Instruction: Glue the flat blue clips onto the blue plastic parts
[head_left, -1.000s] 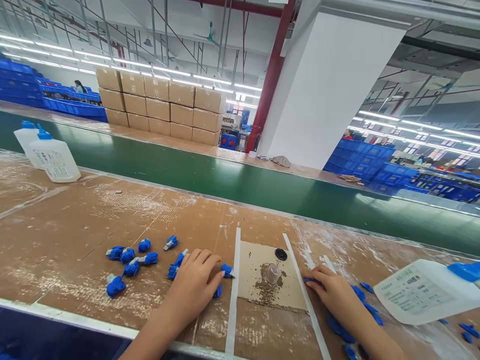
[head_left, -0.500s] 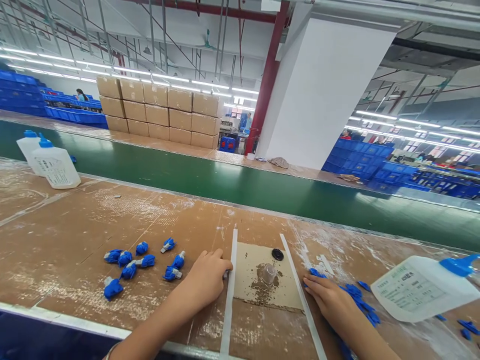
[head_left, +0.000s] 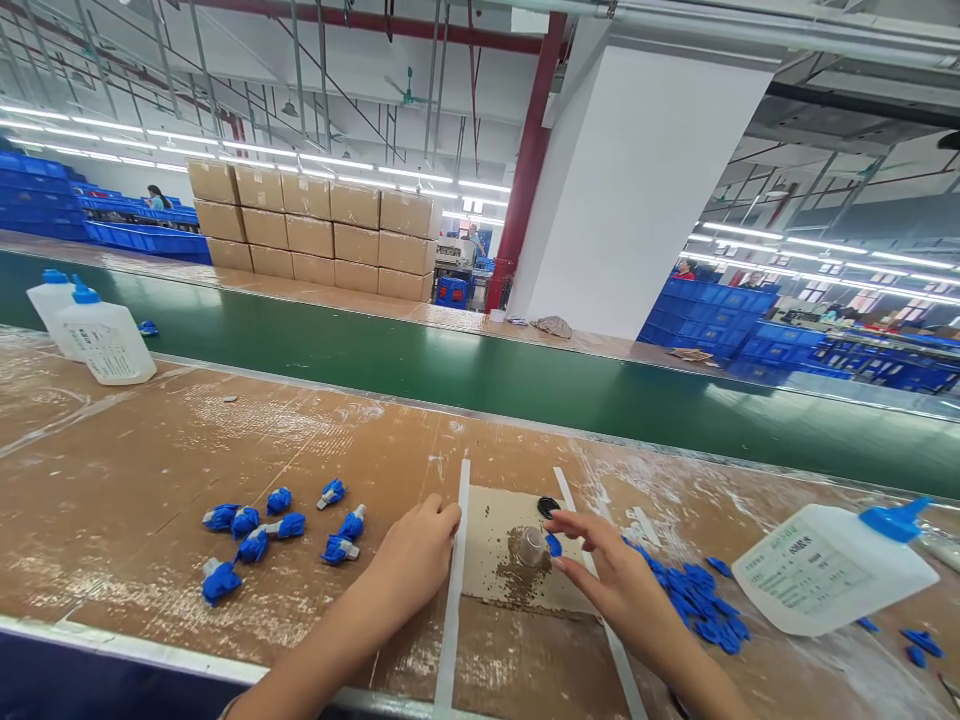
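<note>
My right hand (head_left: 611,575) pinches a small flat blue piece (head_left: 553,545) between thumb and fingers, just right of a small clear cup (head_left: 532,545). The cup stands on a wet-spotted cardboard square (head_left: 487,585), with a round black lid (head_left: 548,507) behind it, partly covered by my fingers. My left hand (head_left: 424,540) rests curled on the table beside the left white strip (head_left: 455,590); whatever it holds is hidden. Left of it lie several blue pieces with light grey ends (head_left: 253,545). A pile of loose blue pieces (head_left: 697,605) lies right of my right hand.
A white bottle with a blue cap (head_left: 825,570) stands tilted in view at the right, and two more bottles (head_left: 109,340) stand at the far left. A green conveyor belt (head_left: 360,345) runs behind the table. Beyond it are stacked cartons (head_left: 307,235) and a white pillar (head_left: 652,180).
My right hand has moved left and up from the blue pile to beside the clear cup, now with a blue piece in its fingers. My left hand stays by the left strip.
</note>
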